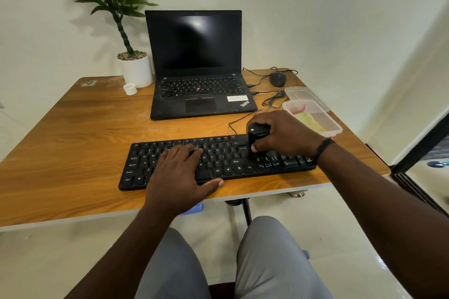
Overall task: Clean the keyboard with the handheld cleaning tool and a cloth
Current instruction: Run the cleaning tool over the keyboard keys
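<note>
R hand (pixel 284 135) grips cleaning tool (pixel 258 139) on keyboard (pixel 226 161); L hand (pixel 179 172) flat, fingers straight

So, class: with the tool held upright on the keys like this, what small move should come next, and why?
Probably slide the cleaning tool leftward along the keyboard. The right hand grips it on the right-hand keys, while the left hand lies flat, steadying the left half.

"ThinkPad" on laptop (pixel 201 94); "Ctrl", "Alt" on keyboard (pixel 218 165)
</note>
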